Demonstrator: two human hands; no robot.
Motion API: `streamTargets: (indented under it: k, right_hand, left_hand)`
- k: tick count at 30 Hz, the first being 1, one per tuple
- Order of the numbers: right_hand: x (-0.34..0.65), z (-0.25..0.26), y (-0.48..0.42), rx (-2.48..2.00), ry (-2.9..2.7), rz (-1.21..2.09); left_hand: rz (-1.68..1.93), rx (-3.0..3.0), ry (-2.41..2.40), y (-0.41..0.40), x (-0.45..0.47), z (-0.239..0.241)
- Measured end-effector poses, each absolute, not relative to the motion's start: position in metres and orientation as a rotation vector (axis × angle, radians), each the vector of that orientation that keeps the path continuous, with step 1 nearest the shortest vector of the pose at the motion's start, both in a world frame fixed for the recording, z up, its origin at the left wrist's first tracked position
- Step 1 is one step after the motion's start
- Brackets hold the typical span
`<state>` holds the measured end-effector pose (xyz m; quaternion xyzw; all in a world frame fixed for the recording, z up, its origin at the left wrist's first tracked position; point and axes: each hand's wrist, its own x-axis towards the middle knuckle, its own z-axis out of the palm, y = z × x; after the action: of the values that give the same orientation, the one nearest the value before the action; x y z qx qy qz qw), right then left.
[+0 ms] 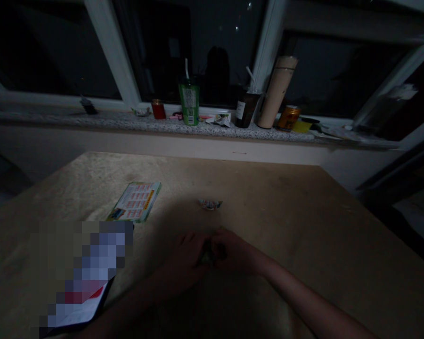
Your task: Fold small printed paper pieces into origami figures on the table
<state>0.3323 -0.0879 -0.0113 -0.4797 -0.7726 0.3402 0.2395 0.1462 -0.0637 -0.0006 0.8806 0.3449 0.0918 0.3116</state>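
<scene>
Forearms (pixel 304 294); hands (pixel 191 252) (pixel 235 252) around small dim item (pixel 207 257); printed card (pixel 136 201), lettering illegible.

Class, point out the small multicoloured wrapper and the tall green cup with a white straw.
Small multicoloured wrapper (pixel 210 205): head view, middle of printed side.
Tall green cup (pixel 190 102): head view, middle of its front.

Tan tabletop (pixel 268 197) before me. I note: small patterned wrapper (pixel 211 205), twelve o'clock; printed card (pixel 136 201), eleven; partly pixelated device (pixel 80 308), ten.
</scene>
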Motion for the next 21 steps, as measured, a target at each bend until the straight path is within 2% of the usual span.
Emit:
streamTargets:
  k: [21]
  right_hand:
    - [0.3341, -0.0079, -0.0885, -1.282, -2.097, 0.959]
  left_hand:
    - [0.244, 2.328, 0.892, -0.0628, 0.1439, -0.0003]
